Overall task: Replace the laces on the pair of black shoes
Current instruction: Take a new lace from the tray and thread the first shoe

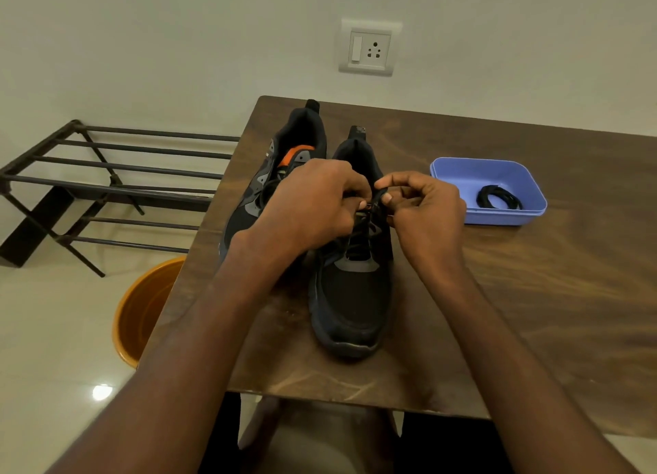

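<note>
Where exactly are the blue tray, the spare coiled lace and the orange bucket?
blue tray point(448, 170): head view, near left rim.
spare coiled lace point(497, 197): head view, middle of coil, inside tray.
orange bucket point(142, 306): head view, inner wall, on floor.

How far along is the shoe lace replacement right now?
Nothing looks finished. Both hands, left hand and right hand, pinch the lace at the top eyelets of the right-side shoe. The left-side shoe is still laced, and a coiled lace waits in the blue tray.
</note>
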